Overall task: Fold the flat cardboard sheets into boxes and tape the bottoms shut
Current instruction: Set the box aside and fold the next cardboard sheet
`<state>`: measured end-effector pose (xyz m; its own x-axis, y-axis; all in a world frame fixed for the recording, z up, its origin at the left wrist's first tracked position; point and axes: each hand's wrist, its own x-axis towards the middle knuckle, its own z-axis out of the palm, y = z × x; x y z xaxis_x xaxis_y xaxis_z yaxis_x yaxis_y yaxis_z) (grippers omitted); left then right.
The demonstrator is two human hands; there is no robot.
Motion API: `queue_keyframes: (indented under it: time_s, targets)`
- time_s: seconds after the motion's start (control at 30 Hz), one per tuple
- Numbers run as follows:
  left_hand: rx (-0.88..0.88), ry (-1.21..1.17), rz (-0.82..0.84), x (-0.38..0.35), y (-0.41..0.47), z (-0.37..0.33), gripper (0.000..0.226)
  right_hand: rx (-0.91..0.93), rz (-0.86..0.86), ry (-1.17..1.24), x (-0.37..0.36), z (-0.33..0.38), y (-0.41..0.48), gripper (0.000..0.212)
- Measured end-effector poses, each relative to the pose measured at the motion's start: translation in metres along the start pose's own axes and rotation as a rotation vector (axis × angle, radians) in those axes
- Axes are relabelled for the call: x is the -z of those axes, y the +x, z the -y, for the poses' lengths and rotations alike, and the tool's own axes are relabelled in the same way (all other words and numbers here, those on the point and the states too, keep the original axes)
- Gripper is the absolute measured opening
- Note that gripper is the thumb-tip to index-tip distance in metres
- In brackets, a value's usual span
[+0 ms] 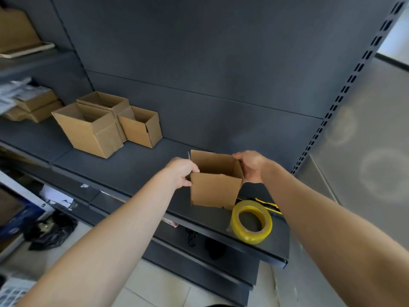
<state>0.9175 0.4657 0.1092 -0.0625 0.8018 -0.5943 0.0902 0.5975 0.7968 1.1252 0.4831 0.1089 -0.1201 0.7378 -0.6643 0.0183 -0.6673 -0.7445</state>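
Both hands grip an open-topped cardboard box (215,189) between them: left hand (182,172) pinches its left edge, right hand (251,166) clasps its right wall, beside a tape roll (251,221) on the dark shelf (132,165).

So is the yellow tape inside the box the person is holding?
No, the yellow tape roll sits on the shelf beside the box, which the left hand and right hand hold.
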Motion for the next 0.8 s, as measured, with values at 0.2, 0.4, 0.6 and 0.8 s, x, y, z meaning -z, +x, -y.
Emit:
queue_keyframes:
  time_s: [0.2, 0.4, 0.6, 0.8]
  targets:
    - [-0.006, -0.003, -0.077, -0.005, -0.004, 0.007, 0.013, -0.01, 0.028, -0.023, 0.004, -0.002, -0.001, 0.029]
    - [-0.058, -0.057, -0.134, -0.009, -0.004, 0.015, 0.029, -0.003, 0.014, -0.051, -0.002, -0.003, -0.001, 0.026]
    - [-0.16, -0.155, -0.209, -0.005, -0.006, 0.022, 0.044, 0.008, -0.023, 0.033, -0.004, -0.005, 0.0, 0.032]
    - [-0.161, -0.374, -0.217, 0.004, -0.013, 0.029, 0.012, 0.013, -0.054, 0.033, -0.007, -0.005, 0.001, 0.035]
